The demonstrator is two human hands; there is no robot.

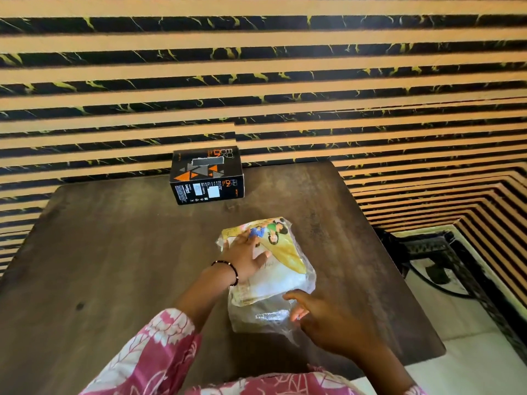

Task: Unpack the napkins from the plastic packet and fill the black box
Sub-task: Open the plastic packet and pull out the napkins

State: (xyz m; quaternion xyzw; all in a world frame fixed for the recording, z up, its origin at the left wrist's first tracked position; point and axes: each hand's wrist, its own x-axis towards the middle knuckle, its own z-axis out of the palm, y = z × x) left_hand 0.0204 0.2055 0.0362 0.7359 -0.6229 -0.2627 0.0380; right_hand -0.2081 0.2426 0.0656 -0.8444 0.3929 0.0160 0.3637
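Observation:
A clear plastic packet with a yellow printed label lies on the dark wooden table, white napkins visible inside it. My left hand rests flat on the packet's far left part, fingers spread. My right hand touches the packet's near, crumpled end, with the fingers apart against the plastic. The black box, printed with orange and grey triangles, stands at the table's far edge against the wall, apart from both hands.
A striped black and tan wall runs behind the table. To the right of the table's edge stands dark metal furniture over a pale floor. Pink patterned sleeves cover my forearms near the bottom.

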